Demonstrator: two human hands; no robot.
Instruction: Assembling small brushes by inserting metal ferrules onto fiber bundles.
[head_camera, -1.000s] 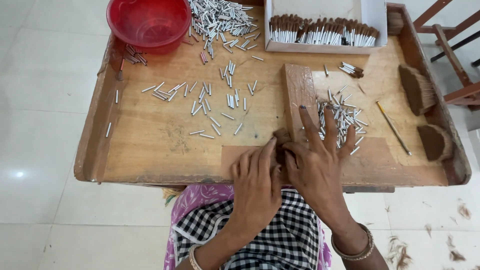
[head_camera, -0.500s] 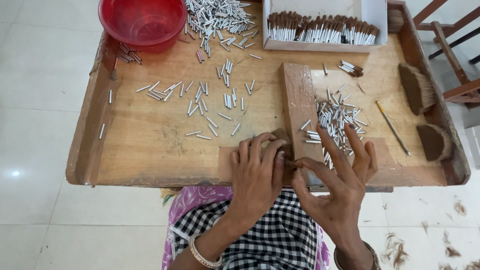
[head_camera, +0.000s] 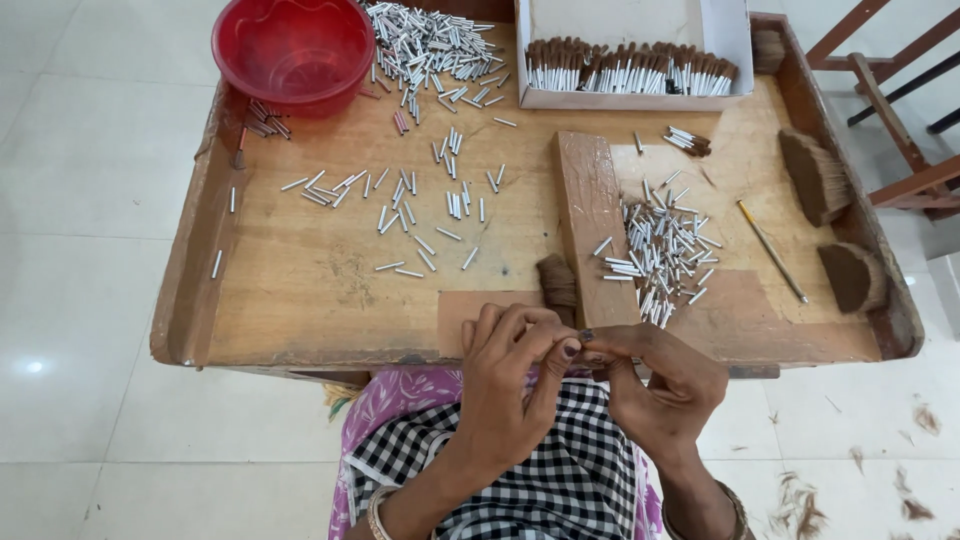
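My left hand (head_camera: 505, 385) and my right hand (head_camera: 665, 385) meet fingertip to fingertip just over the front edge of the wooden tray table (head_camera: 300, 320), above my checked lap cloth (head_camera: 560, 470). Both pinch one small item between them, and the fingers almost hide it. A tuft of brown fibre (head_camera: 558, 283) lies on the table just beyond the fingers. A wooden block (head_camera: 590, 215) stands next to the tuft. A heap of short white tubes (head_camera: 665, 250) lies to the right of the block.
A red bowl (head_camera: 293, 50) sits at the far left, with more white tubes (head_camera: 430, 45) scattered beside it. A white box (head_camera: 635, 70) of brown-tipped sticks is at the back. Brown fibre clumps (head_camera: 815, 175) and a thin stick (head_camera: 772, 250) lie at right. A wooden chair (head_camera: 900, 90) stands beyond.
Both hands have drawn back from the table surface near the block to the front edge. Their fingers, spread before, have closed together at the tips.
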